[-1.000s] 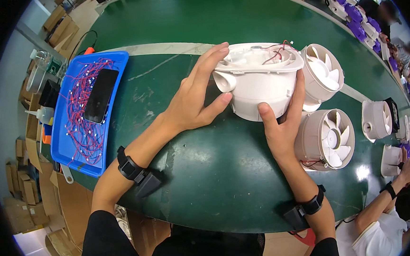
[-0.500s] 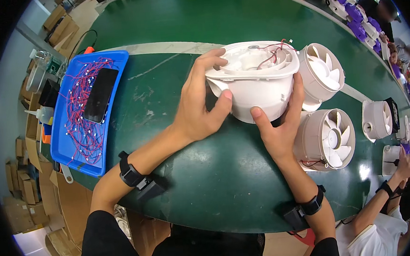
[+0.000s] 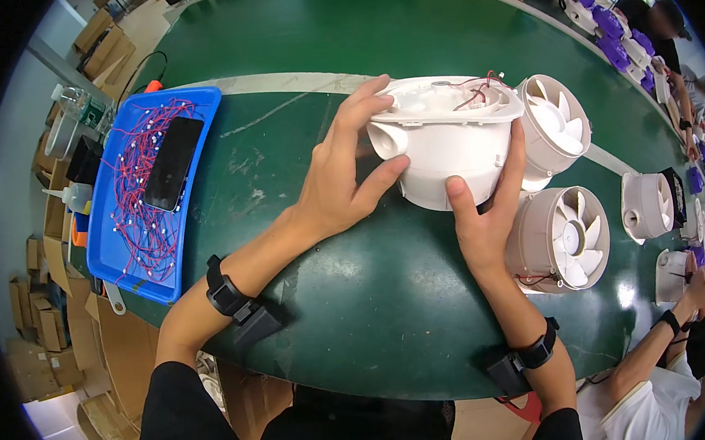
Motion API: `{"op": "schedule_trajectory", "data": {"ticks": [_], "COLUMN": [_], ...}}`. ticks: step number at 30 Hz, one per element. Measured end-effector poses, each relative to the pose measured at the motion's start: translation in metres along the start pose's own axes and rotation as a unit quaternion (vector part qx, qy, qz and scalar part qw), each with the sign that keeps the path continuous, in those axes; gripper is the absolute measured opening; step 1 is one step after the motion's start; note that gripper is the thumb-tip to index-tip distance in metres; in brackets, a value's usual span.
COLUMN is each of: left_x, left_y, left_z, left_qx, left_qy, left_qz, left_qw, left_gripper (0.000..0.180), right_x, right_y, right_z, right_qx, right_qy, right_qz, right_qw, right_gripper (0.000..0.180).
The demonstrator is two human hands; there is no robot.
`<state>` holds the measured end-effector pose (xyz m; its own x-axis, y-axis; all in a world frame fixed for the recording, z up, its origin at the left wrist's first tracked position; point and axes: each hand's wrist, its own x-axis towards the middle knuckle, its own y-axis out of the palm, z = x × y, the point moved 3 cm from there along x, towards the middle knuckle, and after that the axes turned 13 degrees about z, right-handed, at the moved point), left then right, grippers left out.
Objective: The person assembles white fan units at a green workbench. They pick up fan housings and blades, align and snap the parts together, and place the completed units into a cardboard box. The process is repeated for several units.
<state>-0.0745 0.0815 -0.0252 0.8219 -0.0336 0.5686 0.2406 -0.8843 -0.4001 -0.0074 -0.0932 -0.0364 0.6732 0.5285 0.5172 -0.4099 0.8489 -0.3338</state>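
Note:
A white plastic fan housing, round with red wires on its top, is held over the green table between both hands. My left hand grips its left side, fingers spread up to the rim and thumb against the body. My right hand cups its right front, thumb on the wall and fingers wrapped behind. Just right of it lie two more white fan units with their blades facing me.
A blue tray at the left holds red-wired parts and a black phone. More white housings lie along the right edge, where another person's hand works. Cardboard boxes and bottles stand off the table's left side.
Both hands have tilted and lifted the housing slightly, its top now more level; my left fingers have shifted higher on its rim.

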Motion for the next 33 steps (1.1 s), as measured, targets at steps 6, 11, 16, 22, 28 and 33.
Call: {"op": "schedule_trajectory", "data": {"ticks": [6,11,16,22,28,33], "left_x": [0.004,0.007,0.003,0.001,0.000,-0.001], "left_y": [-0.010,-0.023,-0.009,-0.005,-0.007,-0.007], "left_z": [0.004,0.001,0.000,0.000,0.005,0.005], "left_qx": [0.079,0.130,-0.016,-0.072,-0.078,-0.104], "left_qy": [0.068,0.095,-0.002,-0.015,-0.051,-0.030], "left_qz": [0.039,0.067,-0.021,-0.048,-0.041,-0.030], "left_qw": [0.994,0.985,1.000,0.996,0.995,0.994], "left_gripper": [0.060,0.057,0.041,0.031,0.029,0.033], "right_x": [0.002,0.002,-0.004,-0.005,-0.004,-0.003], "right_y": [-0.002,-0.001,0.002,0.005,0.004,0.004], "right_z": [0.001,0.004,0.000,0.002,0.002,0.003], "right_qx": [0.014,0.026,-0.036,-0.059,-0.070,-0.075], "right_qy": [-0.004,-0.001,-0.028,-0.053,-0.058,-0.054], "right_qz": [-0.008,-0.003,0.003,0.007,0.005,0.005], "right_qw": [1.000,1.000,0.999,0.997,0.996,0.996], "right_gripper": [0.091,0.092,0.095,0.097,0.098,0.098]}}
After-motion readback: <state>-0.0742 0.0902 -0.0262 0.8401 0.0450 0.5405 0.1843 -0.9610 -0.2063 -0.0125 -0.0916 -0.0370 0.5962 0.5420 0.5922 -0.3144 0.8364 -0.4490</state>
